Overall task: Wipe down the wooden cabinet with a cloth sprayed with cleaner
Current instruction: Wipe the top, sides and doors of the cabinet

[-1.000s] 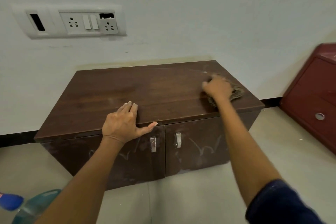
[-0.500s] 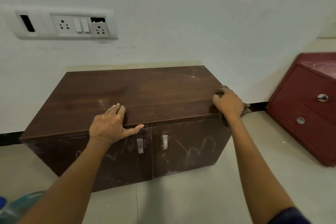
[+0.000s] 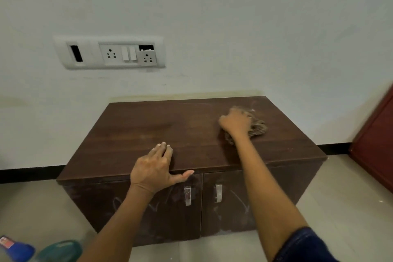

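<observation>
A low dark wooden cabinet (image 3: pixel 161 130) with two doors and metal handles stands against the white wall. My right hand (image 3: pixel 235 122) presses a crumpled brownish cloth (image 3: pixel 258 127) onto the right part of the cabinet top; the cloth sticks out to the right of my fingers. My left hand (image 3: pixel 156 167) lies flat and open on the front edge of the top, thumb spread along the edge above the left door. A spray bottle with a blue cap (image 3: pixel 17 249) and greenish body lies at the bottom left corner, partly cut off.
A white socket and switch panel (image 3: pixel 109 53) sits on the wall above the cabinet. A red cabinet (image 3: pixel 376 144) stands at the right edge. Pale floor tiles surround the cabinet, and a black skirting runs along the wall.
My right hand has moved the cloth from the cabinet's front right corner back up onto the right part of the top. The left hand stays put. The view has tilted upward.
</observation>
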